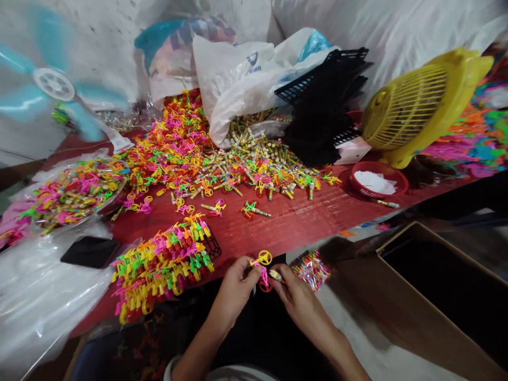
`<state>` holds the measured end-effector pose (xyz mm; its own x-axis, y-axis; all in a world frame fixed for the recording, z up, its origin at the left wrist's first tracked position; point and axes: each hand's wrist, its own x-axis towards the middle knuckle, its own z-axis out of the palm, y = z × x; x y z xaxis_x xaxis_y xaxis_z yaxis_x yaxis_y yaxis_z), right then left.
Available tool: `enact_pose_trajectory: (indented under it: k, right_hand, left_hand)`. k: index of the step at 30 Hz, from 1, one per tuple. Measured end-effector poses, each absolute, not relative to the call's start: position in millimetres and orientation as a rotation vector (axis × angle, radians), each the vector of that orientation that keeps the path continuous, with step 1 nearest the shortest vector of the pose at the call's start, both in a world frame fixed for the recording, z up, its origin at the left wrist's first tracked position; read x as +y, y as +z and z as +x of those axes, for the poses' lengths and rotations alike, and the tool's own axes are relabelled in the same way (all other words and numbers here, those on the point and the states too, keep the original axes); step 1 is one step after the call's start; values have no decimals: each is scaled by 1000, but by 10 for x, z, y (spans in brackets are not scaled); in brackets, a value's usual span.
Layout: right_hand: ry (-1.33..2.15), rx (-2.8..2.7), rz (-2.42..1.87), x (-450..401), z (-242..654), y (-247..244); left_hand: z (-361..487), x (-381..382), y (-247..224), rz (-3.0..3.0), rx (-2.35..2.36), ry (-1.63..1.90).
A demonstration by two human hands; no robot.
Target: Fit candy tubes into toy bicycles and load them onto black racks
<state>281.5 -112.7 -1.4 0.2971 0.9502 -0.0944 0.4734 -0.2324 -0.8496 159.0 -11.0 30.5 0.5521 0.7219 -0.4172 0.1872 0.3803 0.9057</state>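
Just past the table's front edge, my left hand (237, 284) pinches a small plastic toy bicycle (264, 274) with a yellow wheel, a pink frame and a red wheel. Close beside it, my right hand (298, 297) holds a short printed tube (275, 275) with a pale end between thumb and fingers. Whether the tube touches the bicycle, I cannot tell. On the table to the left stand rows of colourful toy pieces (164, 264) set on a black plastic rack (212, 245). A loose toy with a striped tube (257, 212) lies on the red tabletop (293, 226).
Behind lie a heap of plastic toy parts (174, 137) and many printed tubes (265, 153). A filled bowl (115, 203), phone (89, 252) and blurred blue fan (53, 84) are left. Black racks (317, 111), a red basket (400, 185), yellow fan (413, 106) and cardboard box (432, 312) are right.
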Motion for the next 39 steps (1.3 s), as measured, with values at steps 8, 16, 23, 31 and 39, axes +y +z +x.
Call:
enact_pose_trajectory:
  k: [8, 16, 23, 31, 39]
  right_hand:
    - [850, -1341, -1638, -1175, 2810, -60]
    - [1051, -1154, -1605, -1176, 2914, -81]
    - [1036, -1175, -1578, -1113, 2891, -86]
    - [841, -1321, -1678, -1064, 2875, -90]
    - [750, -1460, -1693, -1033, 2835, -84]
  left_hand:
    - [1558, -73, 274, 1235, 906, 325]
    - [1543, -8, 280, 1296, 905, 277]
    - [1539, 7, 187, 1386, 892, 307]
    - [1556, -27, 117, 1467, 942, 365]
    - [1551, -91, 67, 1412, 993, 394]
